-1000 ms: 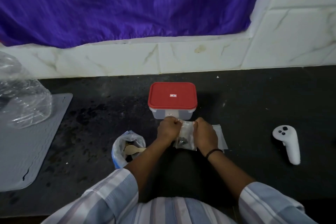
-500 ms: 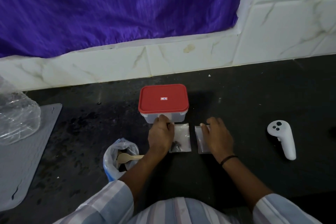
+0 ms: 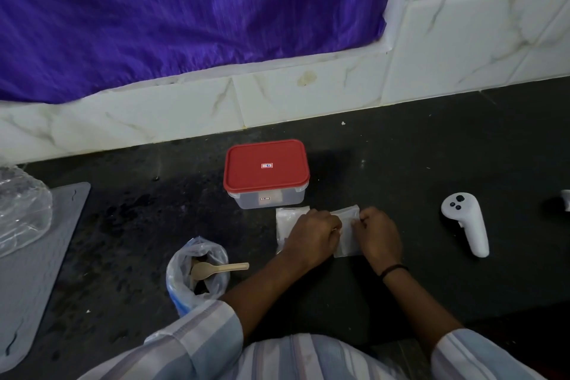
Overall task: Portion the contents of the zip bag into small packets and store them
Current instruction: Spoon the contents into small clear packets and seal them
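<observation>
Pinching an empty small packet (image 3: 347, 233) from both sides, the left hand (image 3: 314, 234) and the right hand (image 3: 377, 234) meet over the middle of the dark table (image 3: 401, 163), a little toward its near edge; each grip is closed on the clear plastic, the left on the packet's left edge and the right on its upper right edge, and the packet looks flat and slightly tilted. A second packet (image 3: 288, 219) lies flat on the table just to the left, partly hidden under the left hand, so what it holds cannot be told. Just beyond both packets, toward the tiled wall at the far edge, stands a clear container (image 3: 271, 199) with its red lid (image 3: 266, 168) closed. Near the table's near edge, left of the left forearm, the zip bag (image 3: 197, 271) stands open with dark contents inside and a wooden spoon (image 3: 217, 268) resting in its mouth, handle pointing right. A white controller (image 3: 467, 227) lies well apart toward the right edge. At the left edge a grey mat (image 3: 27, 287) carries a crumpled clear plastic bag (image 3: 23, 213)
</observation>
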